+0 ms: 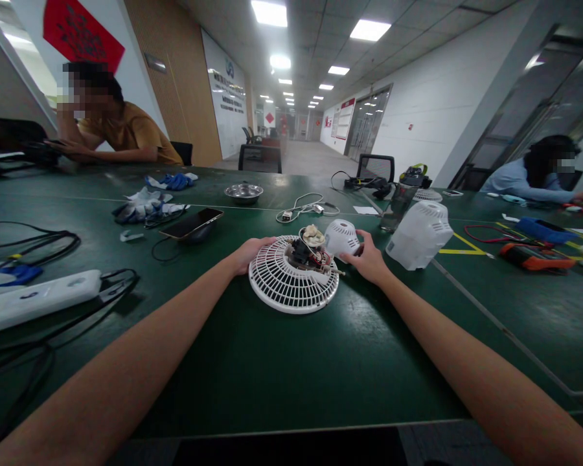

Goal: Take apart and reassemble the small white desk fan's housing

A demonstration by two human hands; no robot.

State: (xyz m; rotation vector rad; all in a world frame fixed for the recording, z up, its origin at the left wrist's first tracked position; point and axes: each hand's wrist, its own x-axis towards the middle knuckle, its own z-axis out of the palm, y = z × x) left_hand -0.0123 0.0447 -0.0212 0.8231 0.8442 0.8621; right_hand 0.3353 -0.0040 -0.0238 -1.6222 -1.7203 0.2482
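A white round fan grille (pixel 291 291) lies on the green table in front of me. On its middle sits an exposed motor (pixel 305 251) with wires and a cream-coloured part on top. My left hand (pixel 249 254) grips the grille's left rim, its fingertips partly hidden. In my right hand (pixel 368 260) is a white vented motor cover (pixel 341 237), held from its right side just beside the motor. To the right of that hand stands a white plastic fan housing (pixel 420 236) with slots.
A metal bowl (pixel 243 192), a white cable (pixel 307 208) and a dark water bottle (pixel 399 204) stand farther back. On the left lie a phone (pixel 193 223), gloves (pixel 148 206) and a power strip (pixel 43 301). A multimeter (pixel 534 257) is at right. Two people sit across the table.
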